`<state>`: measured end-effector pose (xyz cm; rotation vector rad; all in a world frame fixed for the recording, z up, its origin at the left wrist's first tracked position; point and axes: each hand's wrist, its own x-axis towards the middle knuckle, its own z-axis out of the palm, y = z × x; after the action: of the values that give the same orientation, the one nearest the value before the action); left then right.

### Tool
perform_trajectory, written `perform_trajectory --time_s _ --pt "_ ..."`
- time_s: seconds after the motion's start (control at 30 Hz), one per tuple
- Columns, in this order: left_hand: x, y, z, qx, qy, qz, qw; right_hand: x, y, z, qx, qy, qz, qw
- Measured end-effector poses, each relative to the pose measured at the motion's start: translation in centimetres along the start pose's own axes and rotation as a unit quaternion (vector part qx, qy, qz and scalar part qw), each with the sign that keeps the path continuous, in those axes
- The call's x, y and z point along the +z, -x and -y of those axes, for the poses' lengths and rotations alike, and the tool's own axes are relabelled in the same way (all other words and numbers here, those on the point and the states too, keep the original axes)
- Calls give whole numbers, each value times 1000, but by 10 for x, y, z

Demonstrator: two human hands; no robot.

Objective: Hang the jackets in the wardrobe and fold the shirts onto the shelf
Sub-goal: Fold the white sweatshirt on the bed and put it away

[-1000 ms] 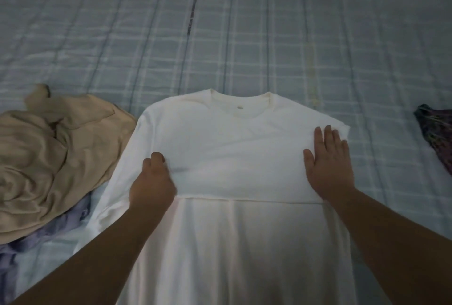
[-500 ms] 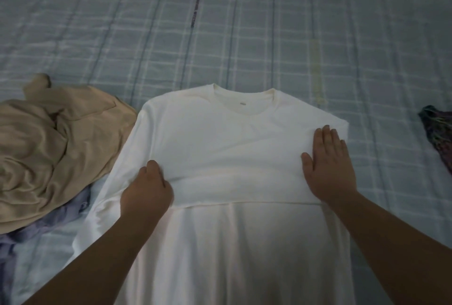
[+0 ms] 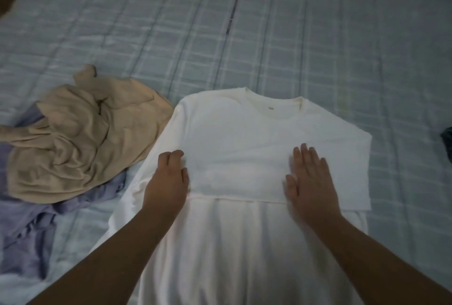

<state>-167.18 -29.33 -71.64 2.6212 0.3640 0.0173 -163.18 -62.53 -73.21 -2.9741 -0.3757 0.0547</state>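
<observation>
A white long-sleeved shirt (image 3: 244,138) lies flat on the bed with its collar away from me. A fold of it lies across the chest, its hem running between my hands. My left hand (image 3: 167,182) sits on the shirt's left side, fingers curled into the cloth at the fold's edge. My right hand (image 3: 309,182) presses flat on the fold right of the middle, fingers straight and slightly blurred.
A crumpled beige garment (image 3: 80,140) lies to the left on top of a lavender one (image 3: 27,238). A dark patterned cloth (image 3: 447,139) shows at the right edge. All of it rests on a pale blue checked bedcover (image 3: 269,35).
My right hand has slid left across the shirt, from its right edge towards the middle. My left hand has stayed at the left side. The view has shifted to the left.
</observation>
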Motion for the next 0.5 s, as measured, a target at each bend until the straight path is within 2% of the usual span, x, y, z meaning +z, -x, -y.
perform_trajectory --time_s 0.17,0.33,0.5 --pt "-28 38 32 -4 20 -17 1000 7 7 112 -103 -27 19 994" --pt "-59 92 97 -123 -7 -12 992 19 12 217 -210 -32 58 975" --pt "-72 157 174 -209 -51 1 977 33 24 284 -276 -8 85 957"
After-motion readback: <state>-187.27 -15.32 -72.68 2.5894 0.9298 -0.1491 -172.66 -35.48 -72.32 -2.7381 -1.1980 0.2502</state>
